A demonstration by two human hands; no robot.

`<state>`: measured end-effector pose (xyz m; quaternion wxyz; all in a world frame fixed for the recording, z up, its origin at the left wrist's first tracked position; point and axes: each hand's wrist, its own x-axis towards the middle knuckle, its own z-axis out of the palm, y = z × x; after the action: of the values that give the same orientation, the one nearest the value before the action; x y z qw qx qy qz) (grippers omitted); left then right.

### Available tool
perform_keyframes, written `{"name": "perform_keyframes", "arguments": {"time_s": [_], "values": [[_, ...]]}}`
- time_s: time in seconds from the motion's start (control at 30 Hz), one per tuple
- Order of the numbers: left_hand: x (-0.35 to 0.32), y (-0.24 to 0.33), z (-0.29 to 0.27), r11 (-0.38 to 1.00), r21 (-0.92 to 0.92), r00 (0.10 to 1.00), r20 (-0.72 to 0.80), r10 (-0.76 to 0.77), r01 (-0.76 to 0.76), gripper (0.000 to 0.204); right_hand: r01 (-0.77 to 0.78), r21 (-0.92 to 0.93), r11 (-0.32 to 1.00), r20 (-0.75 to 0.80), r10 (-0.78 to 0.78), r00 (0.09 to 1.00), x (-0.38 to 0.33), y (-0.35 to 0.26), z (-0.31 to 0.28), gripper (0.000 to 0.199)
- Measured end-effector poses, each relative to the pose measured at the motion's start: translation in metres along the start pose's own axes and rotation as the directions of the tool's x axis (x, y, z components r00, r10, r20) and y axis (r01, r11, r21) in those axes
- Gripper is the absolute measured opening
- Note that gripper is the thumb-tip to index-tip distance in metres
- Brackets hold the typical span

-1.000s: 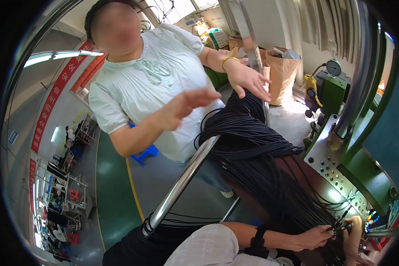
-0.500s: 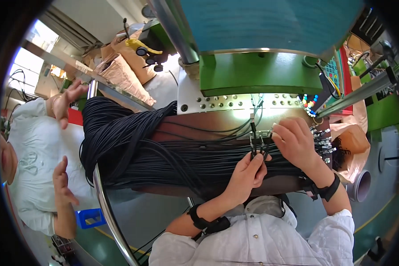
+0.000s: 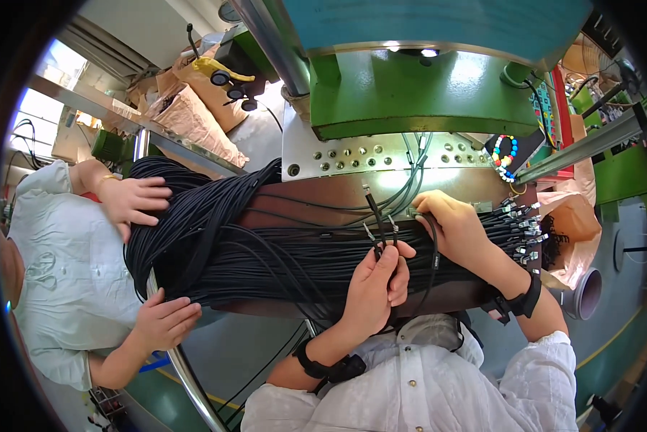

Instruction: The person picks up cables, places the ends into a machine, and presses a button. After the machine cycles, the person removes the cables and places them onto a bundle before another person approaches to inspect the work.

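My left hand (image 3: 378, 284) is closed round several black cables (image 3: 379, 214) whose metal-tipped ends stick up above the fingers. To its right, my right hand (image 3: 454, 229) pinches one black cable (image 3: 435, 253) near its end. That cable bends down from the fingertips toward my left hand. Both hands are over a thick bundle of black cables (image 3: 280, 263) lying across a brown table (image 3: 295, 198). Silver plug ends (image 3: 528, 230) fan out at the bundle's right end, beside my right forearm.
Beyond the table stands a green press (image 3: 417, 93) with a perforated metal plate (image 3: 345, 158). Several cables run from it. At left, a co-worker's hands (image 3: 138, 205) touch the bundle near a metal rail (image 3: 187, 374). A beaded loop (image 3: 503, 155) hangs at right, above a paper sack (image 3: 572, 230).
My left hand has moved left with the cables. My right hand has shifted slightly left and now shows a cable in its fingers. The co-worker's hands have come onto the bundle.
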<state>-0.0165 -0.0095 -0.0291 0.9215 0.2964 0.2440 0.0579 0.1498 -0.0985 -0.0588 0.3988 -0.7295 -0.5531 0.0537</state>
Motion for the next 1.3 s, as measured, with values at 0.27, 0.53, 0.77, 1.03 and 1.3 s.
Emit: {"name": "perform_keyframes", "arguments": {"time_s": [0.27,0.53,0.77,1.03,1.3], "values": [[0.001,0.0,0.003,0.997,-0.008,0.997,0.028,-0.072,0.073,0.025,0.06,-0.123,0.991,0.114,-0.046,0.992,0.002,0.001,-0.004,0.014],[0.006,-0.003,0.006,0.996,-0.004,0.996,0.009,-0.086,0.086,0.025,-0.325,0.108,0.939,-0.033,0.33,0.943,0.033,-0.023,-0.057,0.011],[0.007,0.0,0.004,0.995,-0.007,0.995,0.011,-0.095,0.095,0.024,-0.07,0.98,0.188,0.192,-0.775,0.602,0.021,-0.09,-0.092,0.015],[0.002,-0.004,0.003,0.995,-0.027,0.995,0.039,-0.09,0.091,0.023,-0.066,0.956,-0.286,-0.103,-0.538,0.837,0.015,-0.112,-0.084,0.014],[0.001,-0.004,0.008,0.997,0.007,0.997,0.026,-0.074,0.074,0.023,-0.007,0.966,-0.258,-0.143,-0.558,0.817,0.006,-0.108,-0.092,0.01]]}}
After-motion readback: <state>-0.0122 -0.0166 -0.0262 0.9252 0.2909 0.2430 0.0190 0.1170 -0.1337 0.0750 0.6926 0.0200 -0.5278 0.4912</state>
